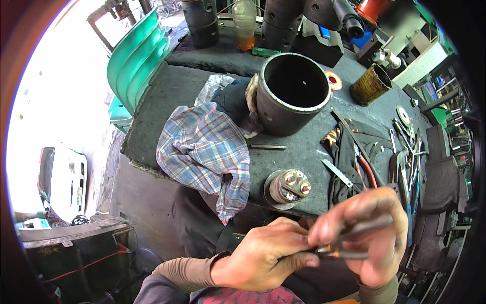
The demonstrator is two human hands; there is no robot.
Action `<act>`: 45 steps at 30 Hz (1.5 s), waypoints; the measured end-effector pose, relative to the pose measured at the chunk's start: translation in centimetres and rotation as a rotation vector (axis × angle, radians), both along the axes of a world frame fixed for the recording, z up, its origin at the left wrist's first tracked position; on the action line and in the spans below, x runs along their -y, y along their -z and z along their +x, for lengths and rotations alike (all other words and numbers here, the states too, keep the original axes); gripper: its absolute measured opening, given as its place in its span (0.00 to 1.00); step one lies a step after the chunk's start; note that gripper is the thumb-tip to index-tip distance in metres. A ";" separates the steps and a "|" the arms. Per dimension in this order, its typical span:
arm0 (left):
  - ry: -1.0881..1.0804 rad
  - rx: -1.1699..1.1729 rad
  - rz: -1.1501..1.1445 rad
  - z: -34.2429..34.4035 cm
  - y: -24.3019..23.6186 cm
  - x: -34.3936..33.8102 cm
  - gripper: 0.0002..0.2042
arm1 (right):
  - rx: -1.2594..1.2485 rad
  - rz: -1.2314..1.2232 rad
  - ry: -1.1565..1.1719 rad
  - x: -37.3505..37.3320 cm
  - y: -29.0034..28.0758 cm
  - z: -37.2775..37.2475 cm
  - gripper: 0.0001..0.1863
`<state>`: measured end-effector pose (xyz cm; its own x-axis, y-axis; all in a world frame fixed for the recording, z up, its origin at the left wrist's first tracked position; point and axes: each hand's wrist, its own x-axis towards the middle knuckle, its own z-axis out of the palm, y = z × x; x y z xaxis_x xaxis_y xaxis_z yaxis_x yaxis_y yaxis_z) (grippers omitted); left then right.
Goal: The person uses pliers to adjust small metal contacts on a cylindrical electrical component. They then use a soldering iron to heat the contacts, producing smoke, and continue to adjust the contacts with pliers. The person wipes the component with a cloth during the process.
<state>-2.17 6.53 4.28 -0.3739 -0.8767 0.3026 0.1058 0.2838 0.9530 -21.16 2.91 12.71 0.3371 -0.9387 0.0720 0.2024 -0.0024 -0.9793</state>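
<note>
My right hand (380,235), smeared by motion, is around the spread handles of a pair of pliers (349,254) with orange marks near the pivot. My left hand (263,256) is closed, its thumb and fingers pinched together at the head of the pliers. What sits between those fingers is hidden. Just beyond my hands, at the near table edge, a round metal part with bolt terminals (287,188) stands on its flange. Behind it a thin metal rod (268,147) lies flat. Farther back is a large, dark, open cylinder housing (291,109).
A plaid cloth (202,147) hangs over the near edge of the dark workbench (152,109). Wrenches and pliers (409,157) and a hacksaw blade (336,173) lie at right. A rusty can (370,85), a bottle (245,25) and dark cylinders stand farther back. Green chairs (134,61) are at left.
</note>
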 end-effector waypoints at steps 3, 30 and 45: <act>-0.242 0.081 -0.197 -0.2 0.3 -0.3 0.20 | -0.003 -0.023 -0.065 1.3 -1.3 0.6 0.29; -0.552 0.177 -0.108 -0.9 6.4 3.7 0.48 | 0.037 -0.297 -0.138 5.5 -0.5 4.0 0.27; -0.544 0.250 -0.113 -0.5 6.1 3.6 0.45 | 0.065 -0.358 -0.113 5.7 0.2 4.5 0.25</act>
